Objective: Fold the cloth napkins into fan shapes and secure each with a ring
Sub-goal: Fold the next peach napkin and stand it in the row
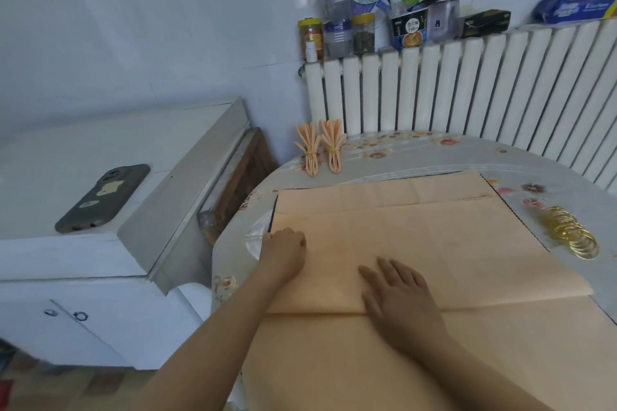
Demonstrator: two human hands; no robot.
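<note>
The peach napkin (pixel 417 243) lies spread on the table (pixel 434 150), its first pleat folded. The right hand (pixel 397 290) presses flat, fingers straight, on the fold's near crease; the left hand (pixel 283 247), fingers curled, seems to pinch the fold's edge beside it. Soft, light cloth will likely slip, so pinching both fold ends suits. Rings (pixel 567 230) wait beyond the right hand.

free: table (pixel 417 152) behind napkin (pixel 434 243) | obstacles: rings (pixel 567 233) right; finished fans (pixel 320 150) far-left
</note>
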